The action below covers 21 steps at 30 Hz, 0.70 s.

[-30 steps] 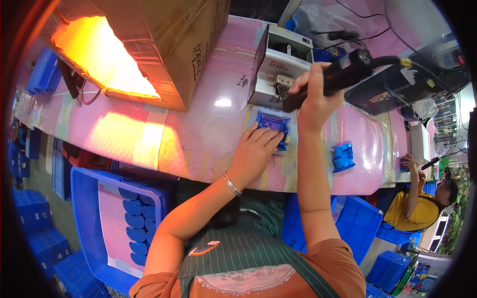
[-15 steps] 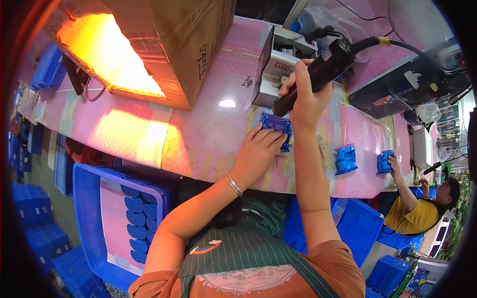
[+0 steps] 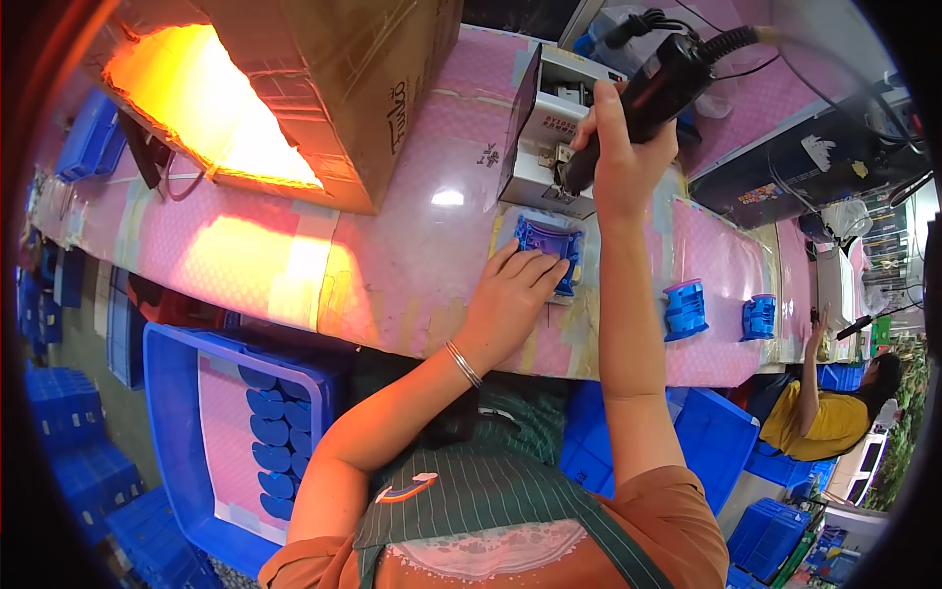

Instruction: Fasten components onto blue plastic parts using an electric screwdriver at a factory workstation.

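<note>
My right hand (image 3: pixel 631 167) grips a black electric screwdriver (image 3: pixel 667 86) with a coiled cable at its top end. The screwdriver's lower end is at the front of a white box-shaped screw feeder (image 3: pixel 546 133); its bit cannot be made out. With fingers laid over it, my left hand (image 3: pixel 505 306) holds a blue plastic housing (image 3: pixel 549 239) on the pink-covered bench, just in front of the feeder. A purplish curved piece shows inside the housing. My fingers hide its near side.
A cardboard box (image 3: pixel 343 98) with a glowing orange opening stands at left. Blue housings (image 3: pixel 686 310) sit to the right. A blue bin (image 3: pixel 177 432) below left holds several rounded blue parts (image 3: pixel 267 404). A co-worker in a yellow shirt (image 3: pixel 810 422) is at far right.
My right hand has moved the screwdriver away from the blue housing, right and back to the screw feeder. My left hand stays on the housing. The co-worker's hand has left the far-right housing.
</note>
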Each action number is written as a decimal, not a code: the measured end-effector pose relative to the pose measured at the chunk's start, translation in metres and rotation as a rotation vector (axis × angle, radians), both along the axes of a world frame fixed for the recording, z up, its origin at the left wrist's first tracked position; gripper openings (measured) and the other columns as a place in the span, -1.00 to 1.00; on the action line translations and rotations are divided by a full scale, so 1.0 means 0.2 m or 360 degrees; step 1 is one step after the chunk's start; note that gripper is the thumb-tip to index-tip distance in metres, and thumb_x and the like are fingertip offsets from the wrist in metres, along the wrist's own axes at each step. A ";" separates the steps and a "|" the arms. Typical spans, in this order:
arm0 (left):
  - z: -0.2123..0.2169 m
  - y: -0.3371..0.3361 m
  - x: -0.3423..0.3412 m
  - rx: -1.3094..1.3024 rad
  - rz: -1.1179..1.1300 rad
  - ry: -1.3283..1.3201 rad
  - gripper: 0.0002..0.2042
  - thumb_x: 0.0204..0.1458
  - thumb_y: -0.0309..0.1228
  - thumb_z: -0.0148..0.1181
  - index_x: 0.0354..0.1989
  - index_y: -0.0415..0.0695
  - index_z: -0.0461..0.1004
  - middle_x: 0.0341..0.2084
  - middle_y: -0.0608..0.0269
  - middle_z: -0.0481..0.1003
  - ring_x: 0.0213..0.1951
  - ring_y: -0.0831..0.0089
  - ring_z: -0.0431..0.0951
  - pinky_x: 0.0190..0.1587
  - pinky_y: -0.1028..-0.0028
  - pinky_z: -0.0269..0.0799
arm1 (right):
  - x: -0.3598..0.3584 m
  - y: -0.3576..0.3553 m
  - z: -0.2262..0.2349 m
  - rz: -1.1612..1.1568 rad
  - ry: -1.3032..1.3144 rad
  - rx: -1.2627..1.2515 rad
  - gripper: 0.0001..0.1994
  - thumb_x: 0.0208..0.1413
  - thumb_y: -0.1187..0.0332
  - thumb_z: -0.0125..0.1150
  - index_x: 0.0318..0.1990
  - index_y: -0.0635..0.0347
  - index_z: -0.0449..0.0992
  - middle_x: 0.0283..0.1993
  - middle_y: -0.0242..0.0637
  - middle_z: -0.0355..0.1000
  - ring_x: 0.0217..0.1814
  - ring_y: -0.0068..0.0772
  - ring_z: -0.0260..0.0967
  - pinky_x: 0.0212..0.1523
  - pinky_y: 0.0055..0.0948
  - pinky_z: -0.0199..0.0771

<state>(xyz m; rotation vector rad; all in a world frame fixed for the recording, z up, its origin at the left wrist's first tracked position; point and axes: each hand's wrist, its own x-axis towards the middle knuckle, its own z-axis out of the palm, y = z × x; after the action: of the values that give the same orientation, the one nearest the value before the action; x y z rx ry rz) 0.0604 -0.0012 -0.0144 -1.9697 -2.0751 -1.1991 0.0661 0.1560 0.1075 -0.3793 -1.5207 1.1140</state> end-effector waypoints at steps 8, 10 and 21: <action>-0.01 0.01 0.00 0.0041 -0.0001 0.0007 -0.63 0.01 -0.45 0.05 0.03 -0.12 0.53 -0.05 0.29 0.51 0.07 0.35 0.45 0.31 0.20 0.20 | 0.01 -0.15 -0.06 0.0149 0.0057 -0.0312 -0.80 0.23 0.40 0.20 -0.15 0.31 0.34 -0.59 -0.30 0.34 -0.65 -0.46 0.32 -0.57 -0.47 0.34; -0.02 0.01 0.00 0.0037 0.0012 0.0008 -0.63 0.01 -0.45 0.05 0.03 -0.12 0.53 -0.05 0.29 0.51 0.07 0.35 0.45 0.31 0.20 0.21 | -0.01 -0.16 -0.09 0.0173 -0.0011 -0.0348 -0.80 0.23 0.40 0.20 -0.16 0.32 0.34 -0.60 -0.31 0.34 -0.63 -0.48 0.32 -0.56 -0.48 0.34; -0.02 0.01 0.00 0.0022 0.0019 0.0039 -0.72 -0.03 -0.42 0.09 -0.13 -0.12 0.59 -0.08 0.30 0.50 0.07 0.33 0.44 0.31 0.17 0.22 | 0.02 -0.20 -0.20 0.0327 -0.0005 -0.0277 -0.78 0.21 0.46 0.16 -0.09 0.37 0.31 -0.60 -0.31 0.34 -0.61 -0.48 0.32 -0.52 -0.49 0.31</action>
<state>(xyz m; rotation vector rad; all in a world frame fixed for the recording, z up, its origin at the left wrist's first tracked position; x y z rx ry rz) 0.0605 0.0011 -0.0179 -1.9535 -2.0583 -1.1783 0.0698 0.1165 0.0677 -0.3484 -1.4943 1.4135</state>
